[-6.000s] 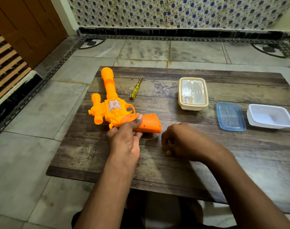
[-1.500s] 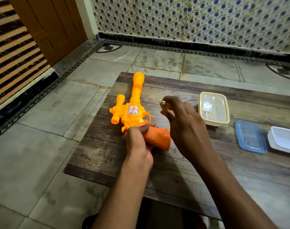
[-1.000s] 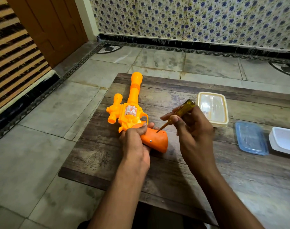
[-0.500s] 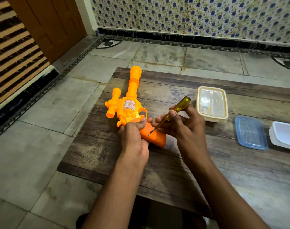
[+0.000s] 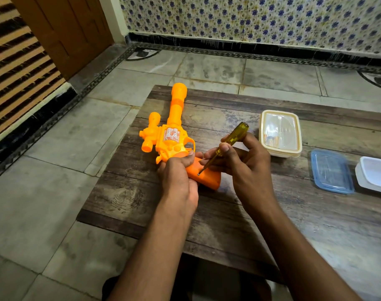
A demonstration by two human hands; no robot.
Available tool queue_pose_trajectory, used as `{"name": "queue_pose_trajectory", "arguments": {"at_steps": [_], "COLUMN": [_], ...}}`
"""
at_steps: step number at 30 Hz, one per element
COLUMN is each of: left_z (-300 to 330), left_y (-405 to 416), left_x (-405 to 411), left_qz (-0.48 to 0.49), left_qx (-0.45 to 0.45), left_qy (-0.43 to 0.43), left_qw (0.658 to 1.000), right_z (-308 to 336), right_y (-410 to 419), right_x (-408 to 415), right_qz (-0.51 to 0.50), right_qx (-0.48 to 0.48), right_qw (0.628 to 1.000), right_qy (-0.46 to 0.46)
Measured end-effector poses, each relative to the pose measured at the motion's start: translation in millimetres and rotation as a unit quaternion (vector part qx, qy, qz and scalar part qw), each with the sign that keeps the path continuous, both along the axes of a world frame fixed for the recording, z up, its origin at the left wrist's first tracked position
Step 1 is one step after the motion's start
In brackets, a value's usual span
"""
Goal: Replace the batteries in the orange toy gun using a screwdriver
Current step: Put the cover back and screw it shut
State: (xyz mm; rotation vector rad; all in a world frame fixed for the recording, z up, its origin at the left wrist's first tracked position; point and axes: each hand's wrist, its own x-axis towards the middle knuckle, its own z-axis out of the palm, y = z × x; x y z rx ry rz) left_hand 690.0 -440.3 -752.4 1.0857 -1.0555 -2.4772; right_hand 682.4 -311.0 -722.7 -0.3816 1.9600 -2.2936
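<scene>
The orange toy gun (image 5: 171,135) lies on its side on the low wooden table (image 5: 228,213), barrel pointing away from me. My left hand (image 5: 177,179) grips its handle from the near side, fingers curled over the top. My right hand (image 5: 243,164) pinches a yellow-handled screwdriver (image 5: 230,140) between thumb and fingers. The shaft slants down to the left and its tip sits on a small dark screw (image 5: 198,174) in the orange handle.
A closed cream-rimmed box (image 5: 280,132) with small items inside stands right of the gun. Further right lie a blue lid (image 5: 331,171) and an open white box (image 5: 375,173). Tiled floor surrounds the table; a wooden door (image 5: 63,29) is at far left.
My right hand picked the screwdriver up from the table, turned it point down and brought its tip onto the handle screw. My left hand has kept hold of the gun's handle.
</scene>
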Motion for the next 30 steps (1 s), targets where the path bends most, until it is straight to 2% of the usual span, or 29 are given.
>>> {"name": "queue_pose_trajectory", "arguments": {"at_steps": [4,12,16,21,23,27,30], "left_z": [3.7,9.5,14.3,14.3,15.8,17.9,18.5], "left_y": [1.2,2.1,3.6,3.2,3.2,5.5,6.5], "left_x": [1.8,4.6,7.3,8.1,7.9,8.6,8.5], "left_qz": [-0.002,0.006,-0.004,-0.002,0.007,-0.003,-0.005], "left_qx": [0.009,0.017,0.02,0.017,0.021,0.029,0.042], "left_qy": [0.001,-0.005,0.016,-0.017,-0.028,-0.023,-0.027], "left_qw": [1.0,1.0,1.0,1.0,0.999,0.999,0.999], "right_z": [-0.8,9.1,14.2,14.2,14.1,18.8,19.7], "right_y": [-0.4,-0.3,-6.6,-9.7,-8.9,-6.5,-6.9], "right_x": [-0.1,1.2,3.4,0.3,0.2,-0.7,-2.1], "right_qz": [-0.001,-0.025,-0.015,-0.063,-0.075,-0.043,-0.068], "right_qx": [0.017,0.118,0.168,0.228,0.231,0.17,0.187], "right_qw": [1.0,0.981,0.951,0.905,0.894,0.911,0.902], "right_qy": [0.02,0.153,0.26,0.353,0.377,0.372,0.383]}}
